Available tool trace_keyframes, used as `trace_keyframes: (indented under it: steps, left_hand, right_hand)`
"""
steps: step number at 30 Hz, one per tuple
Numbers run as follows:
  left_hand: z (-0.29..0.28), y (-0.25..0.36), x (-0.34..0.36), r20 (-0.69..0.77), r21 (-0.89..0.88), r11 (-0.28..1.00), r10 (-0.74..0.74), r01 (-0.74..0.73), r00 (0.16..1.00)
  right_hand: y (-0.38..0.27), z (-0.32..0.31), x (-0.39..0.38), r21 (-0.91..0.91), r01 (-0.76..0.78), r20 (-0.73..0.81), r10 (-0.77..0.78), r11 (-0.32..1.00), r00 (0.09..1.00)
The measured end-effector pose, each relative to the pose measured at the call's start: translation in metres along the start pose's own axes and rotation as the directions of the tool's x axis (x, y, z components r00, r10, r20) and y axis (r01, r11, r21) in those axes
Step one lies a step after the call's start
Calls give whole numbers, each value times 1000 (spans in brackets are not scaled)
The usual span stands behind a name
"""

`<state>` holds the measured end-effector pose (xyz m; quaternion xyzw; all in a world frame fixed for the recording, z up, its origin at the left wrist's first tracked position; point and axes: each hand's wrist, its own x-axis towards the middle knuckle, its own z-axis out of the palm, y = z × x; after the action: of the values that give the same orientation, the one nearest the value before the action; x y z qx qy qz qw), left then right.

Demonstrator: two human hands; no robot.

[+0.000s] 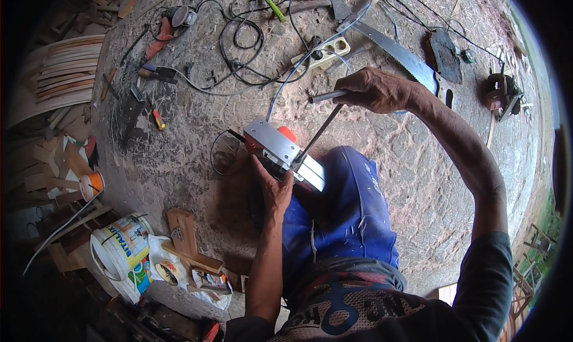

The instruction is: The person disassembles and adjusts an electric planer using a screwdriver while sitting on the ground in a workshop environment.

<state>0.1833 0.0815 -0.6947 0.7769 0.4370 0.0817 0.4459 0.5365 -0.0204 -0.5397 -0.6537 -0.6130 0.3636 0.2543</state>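
Note:
An orange electric planer point(267, 140) with a silver metal sole lies sole-up over my bent blue-clad leg. My left hand point(271, 186) is closed on its near side, thumb beside the cutter area. My right hand point(382, 90), raised above the planer, grips the crossbar of a metal T-handled wrench point(319, 133). That tool's long shaft slants down to the slot in the planer's sole; whether its tip is seated in a bolt is too small to tell.
Around me lie tangled cables point(245, 40), a white power strip point(328, 50), a handsaw point(400, 52), an angle grinder point(179, 16) and a screwdriver point(158, 120). At left are wood scraps point(42, 163), a white bucket point(116, 246) and wooden blocks point(185, 234); another machine point(498, 94) stands right.

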Motion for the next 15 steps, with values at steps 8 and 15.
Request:
trace_keyframes:
  steps: [8,15]
  left_hand:
    - [0,11,-2,-33,-213,975,-76,67,997]
    - [-1,10,-1,-12,-269,961,-64,58,998]
  right_hand:
    - [8,12,-27,-200,-34,-266,-20,979,964]
    - [2,30,-34,219,-348,-269,400,911,876]
